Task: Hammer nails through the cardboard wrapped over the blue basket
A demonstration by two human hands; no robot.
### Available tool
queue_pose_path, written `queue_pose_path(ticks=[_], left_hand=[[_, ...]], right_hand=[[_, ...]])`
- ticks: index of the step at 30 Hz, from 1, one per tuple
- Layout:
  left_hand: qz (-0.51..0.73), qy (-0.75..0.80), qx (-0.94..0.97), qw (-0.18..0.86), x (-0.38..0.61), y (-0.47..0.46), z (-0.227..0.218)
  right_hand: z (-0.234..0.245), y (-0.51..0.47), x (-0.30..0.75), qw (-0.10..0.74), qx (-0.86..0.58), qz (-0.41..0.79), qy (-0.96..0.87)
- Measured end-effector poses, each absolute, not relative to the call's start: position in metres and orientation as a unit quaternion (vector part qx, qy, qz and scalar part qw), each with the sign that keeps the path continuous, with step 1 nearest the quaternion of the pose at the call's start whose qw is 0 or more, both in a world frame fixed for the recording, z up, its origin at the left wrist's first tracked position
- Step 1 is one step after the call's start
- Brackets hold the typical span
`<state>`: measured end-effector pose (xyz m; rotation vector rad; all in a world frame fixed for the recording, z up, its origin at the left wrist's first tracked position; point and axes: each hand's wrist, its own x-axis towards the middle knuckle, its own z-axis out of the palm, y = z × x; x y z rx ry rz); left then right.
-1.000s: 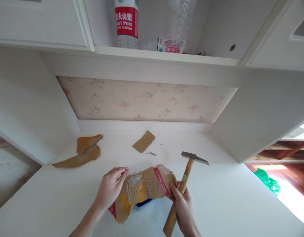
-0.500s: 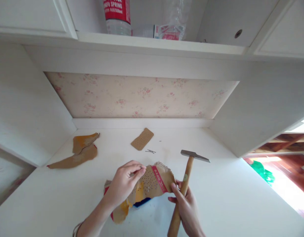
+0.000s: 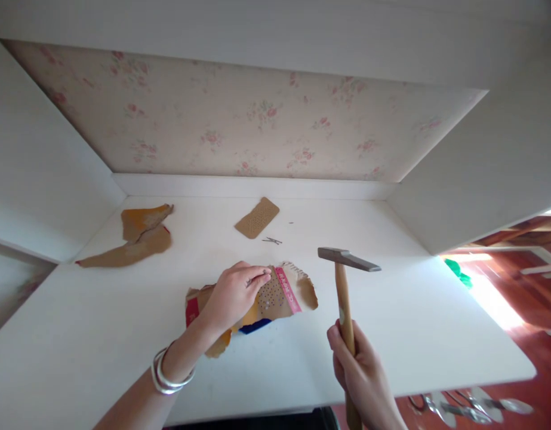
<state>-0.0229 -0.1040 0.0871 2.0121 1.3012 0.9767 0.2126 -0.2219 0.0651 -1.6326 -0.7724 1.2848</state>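
My left hand [image 3: 234, 294] rests on a torn brown cardboard piece [image 3: 284, 292] full of small holes, its fingers pinched on a small nail [image 3: 256, 279] held over the card. My right hand [image 3: 361, 373] is wrapped round the wooden handle of a hammer [image 3: 342, 292]. The hammer stands upright, its metal head to the right of the card and off it. A blue thing [image 3: 254, 326] shows under the card's front edge. Silver bangles circle my left wrist.
A white desk [image 3: 436, 334] sits in an alcove with flowered wallpaper behind. Torn cardboard scraps [image 3: 138, 239] lie at the back left, a small perforated card strip [image 3: 257, 217] and loose nails [image 3: 272, 240] at the back middle. Red floor lies beyond the desk's right edge.
My right hand let go of the card's edge and drew the hammer back and upright. My left hand shifted right onto the card with a nail. The view tilted down.
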Motion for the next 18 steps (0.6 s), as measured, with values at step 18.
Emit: queue_pose_path(ticks=[18], left_hand=[[0.360, 0.463, 0.779, 0.222, -0.026, -0.102, 0.066]], right_hand=[[0.054, -0.221, 0.181, 0.410, -0.640, 0.584, -0.285]])
